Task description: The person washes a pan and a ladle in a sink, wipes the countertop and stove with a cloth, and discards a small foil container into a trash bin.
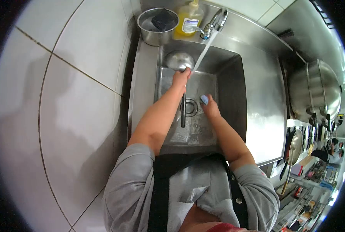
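My left hand point(181, 78) is closed round the dark handle of a metal ladle point(179, 60), close to its rounded bowl. The bowl's domed underside faces up at the sink's far left, and the handle's free end points back toward me. Water from the faucet point(214, 25) streams down just right of the bowl. Lower and to the right, over the sink basin point(228, 73), my right hand point(211, 108) grips a small blue-grey sponge point(204, 99), held apart from the ladle. Below the handle lies the round drain point(189, 108).
A metal pot point(157, 37) with a dark pad point(165, 19) stands at the back left corner. Beside it is a soap pump bottle point(188, 22) of yellow liquid. A steel counter point(263, 104) runs along the right, with a large pot point(315, 91) beyond. A tiled wall point(83, 77) borders the left.
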Demonstrator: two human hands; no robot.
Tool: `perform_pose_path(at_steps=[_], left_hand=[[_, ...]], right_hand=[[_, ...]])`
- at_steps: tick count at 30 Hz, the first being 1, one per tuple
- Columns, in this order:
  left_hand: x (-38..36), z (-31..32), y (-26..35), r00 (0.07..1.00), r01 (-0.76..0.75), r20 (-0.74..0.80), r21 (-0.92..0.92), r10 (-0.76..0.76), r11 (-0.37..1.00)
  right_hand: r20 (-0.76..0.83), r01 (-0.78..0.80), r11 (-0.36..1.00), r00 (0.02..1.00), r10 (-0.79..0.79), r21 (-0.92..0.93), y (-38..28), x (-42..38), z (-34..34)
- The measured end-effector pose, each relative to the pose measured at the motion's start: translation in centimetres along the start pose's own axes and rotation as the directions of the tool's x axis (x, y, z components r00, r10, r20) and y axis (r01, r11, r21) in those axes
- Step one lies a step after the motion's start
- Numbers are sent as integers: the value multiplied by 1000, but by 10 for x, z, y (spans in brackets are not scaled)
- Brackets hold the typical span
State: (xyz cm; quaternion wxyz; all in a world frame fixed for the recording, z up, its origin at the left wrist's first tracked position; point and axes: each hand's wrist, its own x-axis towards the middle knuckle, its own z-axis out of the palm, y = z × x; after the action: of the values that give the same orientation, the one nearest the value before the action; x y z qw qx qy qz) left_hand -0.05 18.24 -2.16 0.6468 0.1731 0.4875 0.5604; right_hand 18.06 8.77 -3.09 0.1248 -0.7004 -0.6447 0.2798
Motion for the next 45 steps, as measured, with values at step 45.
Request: perform_pose_path(at_steps=[45], left_hand=[[-1,10,-15,994,80,-72,6,-79,997]], right_hand=[[-456,377,905,852,-257,194,-100,150,32]])
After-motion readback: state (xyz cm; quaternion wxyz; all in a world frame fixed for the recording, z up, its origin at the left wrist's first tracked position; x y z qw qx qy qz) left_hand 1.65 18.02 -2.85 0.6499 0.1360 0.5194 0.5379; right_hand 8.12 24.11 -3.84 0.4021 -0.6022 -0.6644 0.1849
